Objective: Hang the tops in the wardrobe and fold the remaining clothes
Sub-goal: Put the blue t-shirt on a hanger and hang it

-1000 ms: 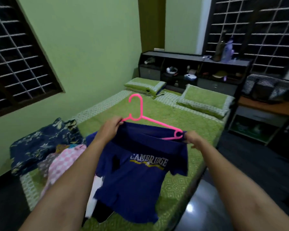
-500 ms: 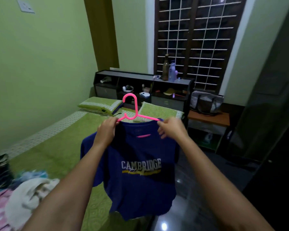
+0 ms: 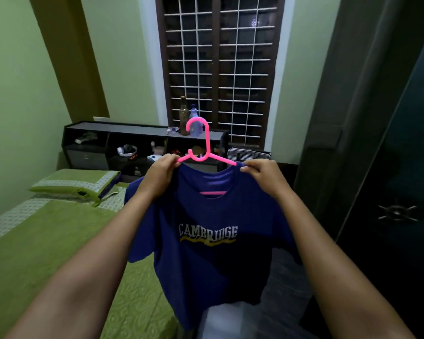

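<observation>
You are holding blue T-shirt point(image 3: 213, 241) on pink hanger point(image 3: 204, 152) above bed point(image 3: 47, 253) edge: left hand point(image 3: 160, 173), right hand point(image 3: 263, 174) pinching shoulders. Risk: uneven grip letting shirt slide off hanger.

A home bedroom: a green-covered bed point(image 3: 34, 253) with a pillow point(image 3: 76, 183) at lower left, a dark wardrobe point(image 3: 389, 167) at right.

a green-covered bed point(image 3: 47, 253) carries a matching pillow point(image 3: 76, 183) at its head.
</observation>
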Demonstrator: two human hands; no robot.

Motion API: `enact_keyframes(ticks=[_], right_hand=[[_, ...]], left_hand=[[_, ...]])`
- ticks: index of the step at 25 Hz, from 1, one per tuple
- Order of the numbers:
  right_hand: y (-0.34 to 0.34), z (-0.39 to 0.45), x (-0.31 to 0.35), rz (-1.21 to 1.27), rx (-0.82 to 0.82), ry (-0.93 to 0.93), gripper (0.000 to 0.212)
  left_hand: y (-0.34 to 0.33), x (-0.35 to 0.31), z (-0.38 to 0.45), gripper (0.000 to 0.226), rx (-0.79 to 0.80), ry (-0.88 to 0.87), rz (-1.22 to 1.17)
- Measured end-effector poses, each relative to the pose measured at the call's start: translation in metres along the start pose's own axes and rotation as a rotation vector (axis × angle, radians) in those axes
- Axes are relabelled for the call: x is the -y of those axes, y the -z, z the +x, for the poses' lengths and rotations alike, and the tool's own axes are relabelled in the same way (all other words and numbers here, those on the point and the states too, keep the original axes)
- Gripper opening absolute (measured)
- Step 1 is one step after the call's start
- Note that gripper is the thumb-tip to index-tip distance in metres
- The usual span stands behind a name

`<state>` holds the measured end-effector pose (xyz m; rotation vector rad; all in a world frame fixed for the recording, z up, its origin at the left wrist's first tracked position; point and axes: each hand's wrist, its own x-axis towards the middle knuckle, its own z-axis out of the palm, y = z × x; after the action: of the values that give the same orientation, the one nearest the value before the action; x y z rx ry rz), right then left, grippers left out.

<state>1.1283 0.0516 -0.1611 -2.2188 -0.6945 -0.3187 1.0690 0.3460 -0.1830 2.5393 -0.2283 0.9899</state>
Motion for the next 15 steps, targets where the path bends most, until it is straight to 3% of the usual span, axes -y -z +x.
enact_keyframes(ticks=[4,6,9,12,15], right_hand=[[0.014,0.053,-0.041,0.088,-0.305,-0.034,0.012],[0.029,0.084,-0.059,0.072,-0.247,-0.104,0.014],[0.054,0.136,-0.086,-0.056,-0.034,-0.224,0.025],[0.066,0.17,-0.112,-0.033,-0.092,-0.296,0.017],[0.074,0.191,-0.152,0.008,-0.204,-0.38,0.012]], left_hand=[[-0.062,0.017,0.086,0.015,0.051,-0.064,-0.093],[-0.089,0.026,0.13,0.016,0.069,-0.091,-0.109],[-0.127,0.026,0.198,0.015,0.144,-0.176,-0.171],[-0.167,0.031,0.258,0.016,0.221,-0.178,-0.297],[-0.211,0.072,0.298,0.038,0.342,-0.089,-0.26]])
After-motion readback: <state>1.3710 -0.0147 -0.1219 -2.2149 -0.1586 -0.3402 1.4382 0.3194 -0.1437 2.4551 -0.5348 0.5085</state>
